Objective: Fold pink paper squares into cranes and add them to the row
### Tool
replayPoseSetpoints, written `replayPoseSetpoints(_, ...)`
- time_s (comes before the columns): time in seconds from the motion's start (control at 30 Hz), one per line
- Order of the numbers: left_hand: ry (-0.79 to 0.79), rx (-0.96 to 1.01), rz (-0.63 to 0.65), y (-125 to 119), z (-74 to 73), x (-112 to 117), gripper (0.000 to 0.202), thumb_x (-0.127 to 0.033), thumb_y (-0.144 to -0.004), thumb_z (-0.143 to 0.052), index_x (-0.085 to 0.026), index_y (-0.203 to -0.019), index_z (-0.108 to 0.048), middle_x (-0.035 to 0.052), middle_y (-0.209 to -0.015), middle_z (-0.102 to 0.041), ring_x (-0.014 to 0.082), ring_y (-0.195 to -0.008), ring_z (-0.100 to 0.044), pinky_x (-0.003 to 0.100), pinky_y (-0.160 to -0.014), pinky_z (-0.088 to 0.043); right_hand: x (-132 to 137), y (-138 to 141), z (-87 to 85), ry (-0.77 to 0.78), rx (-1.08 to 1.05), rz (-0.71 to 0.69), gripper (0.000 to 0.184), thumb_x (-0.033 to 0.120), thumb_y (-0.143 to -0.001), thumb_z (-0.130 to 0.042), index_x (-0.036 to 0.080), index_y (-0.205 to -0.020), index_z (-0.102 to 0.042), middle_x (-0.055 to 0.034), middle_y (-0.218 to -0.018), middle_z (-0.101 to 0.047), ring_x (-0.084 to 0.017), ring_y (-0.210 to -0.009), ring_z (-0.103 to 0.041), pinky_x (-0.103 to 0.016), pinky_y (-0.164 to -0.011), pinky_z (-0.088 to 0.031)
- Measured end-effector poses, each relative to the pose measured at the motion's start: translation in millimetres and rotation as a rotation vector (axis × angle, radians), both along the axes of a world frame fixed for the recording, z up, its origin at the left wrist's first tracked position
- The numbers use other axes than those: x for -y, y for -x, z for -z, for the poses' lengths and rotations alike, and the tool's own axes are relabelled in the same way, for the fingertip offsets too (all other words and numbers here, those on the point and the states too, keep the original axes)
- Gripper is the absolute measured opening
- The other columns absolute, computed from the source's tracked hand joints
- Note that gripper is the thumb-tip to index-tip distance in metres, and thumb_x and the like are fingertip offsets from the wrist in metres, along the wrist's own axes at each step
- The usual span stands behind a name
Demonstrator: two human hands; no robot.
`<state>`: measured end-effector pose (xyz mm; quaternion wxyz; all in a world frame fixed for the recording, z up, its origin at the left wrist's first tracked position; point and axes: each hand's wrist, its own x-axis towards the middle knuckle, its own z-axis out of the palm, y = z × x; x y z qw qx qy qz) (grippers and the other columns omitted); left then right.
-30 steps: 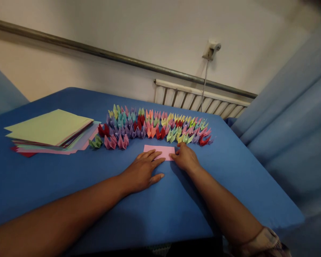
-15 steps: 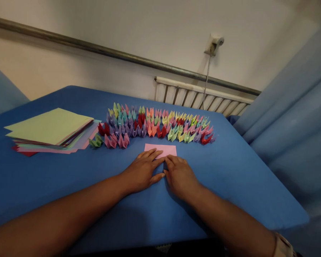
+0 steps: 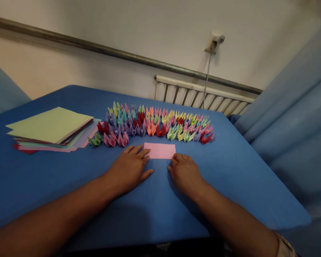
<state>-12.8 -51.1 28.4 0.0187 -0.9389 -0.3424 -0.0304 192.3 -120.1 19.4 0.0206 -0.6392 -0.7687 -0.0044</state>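
Observation:
A pink sheet of paper folded into a rectangle [image 3: 160, 151] lies flat on the blue table, its long sides running left to right. My left hand [image 3: 131, 166] rests palm down at its left end, fingers stretched out and thumb apart, with fingertips on the paper's edge. At the lower right corner is my right hand [image 3: 186, 175], its fingers curled together and their tips against the paper. Just beyond the sheet stand rows of small folded paper cranes [image 3: 151, 127] in many colours.
A stack of coloured paper sheets [image 3: 50, 125] lies on the left of the blue table [image 3: 243, 178]. Behind are a metal rail [image 3: 109, 51], a radiator [image 3: 198, 93] and a wall socket with a cord [image 3: 213, 43]. Blue curtains [image 3: 291, 117] hang at the right.
My hands have moved apart from the middle of the pink paper, the left to its left end and the right to its lower right corner. More of the sheet shows now.

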Motion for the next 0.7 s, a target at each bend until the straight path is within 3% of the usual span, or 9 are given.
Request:
replayPoseSetpoints(0.1, 0.003, -0.03, -0.045, 1, -4.0, 0, 0.044, -0.043, -0.09, -0.055, -0.01, -0.115, -0.069, 0.0181, -0.131, -0.062, 0.0373, -0.124, -0.052, 0.049, -0.102, -0.035, -4, -6, 0.2, -0.01, 0.014, 0.054, 0.032, 0.025, -0.098, -0.043, 0.01, -0.104, -0.07, -0.0172, -0.107, -0.067, -0.03, -0.097, -0.061, -0.04, -0.082, -0.043)
replayPoseSetpoints(0.23, 0.051, 0.07, -0.084, -3, -3.1, -5, 0.036, -0.038, -0.092, -0.05, -0.012, -0.104, -0.072, 0.0161, -0.114, -0.07, 0.0316, -0.106, -0.062, 0.044, -0.094, -0.041, -18, -18, 2.6, -0.015, -0.077, 0.235, 0.035, 0.033, -0.099, -0.041, 0.011, -0.1, -0.068, -0.0164, -0.101, -0.067, -0.027, -0.093, -0.064, -0.037, -0.079, -0.043)
replayPoseSetpoints(0.4, 0.105, 0.184, -0.031, -15, 3.6, -13, 0.026, -0.029, -0.092, -0.047, -0.014, -0.092, -0.068, 0.0114, -0.092, -0.069, 0.0268, -0.09, -0.06, 0.038, -0.081, -0.045, -38, -22, 8.9, -0.046, -0.431, 0.361, 0.037, 0.039, -0.091, -0.057, 0.014, -0.118, -0.056, -0.0116, -0.108, -0.068, -0.022, -0.092, -0.065, -0.032, -0.078, -0.045)
replayPoseSetpoints(0.53, 0.154, 0.287, 0.0, -19, 11.2, -16, 0.02, -0.028, -0.089, -0.05, -0.015, -0.094, -0.065, 0.0095, -0.093, -0.067, 0.025, -0.09, -0.059, 0.037, -0.08, -0.046, -47, -18, 17.9, 0.001, -0.692, 0.384, 0.044, 0.036, -0.081, -0.067, 0.016, -0.118, -0.054, -0.0057, -0.091, -0.07, -0.02, -0.079, -0.066, -0.031, -0.07, -0.046)
replayPoseSetpoints(0.7, 0.183, 0.321, -0.004, -17, 16.4, -20, 0.021, -0.029, -0.09, -0.05, -0.015, -0.097, -0.064, 0.0095, -0.094, -0.066, 0.0246, -0.09, -0.059, 0.037, -0.08, -0.046, -57, -20, 39.1, -0.063, -1.015, 0.466, 0.064, 0.033, -0.071, -0.074, 0.012, -0.126, -0.049, 0.0021, -0.07, -0.062, -0.019, -0.065, -0.061, -0.03, -0.061, -0.047)
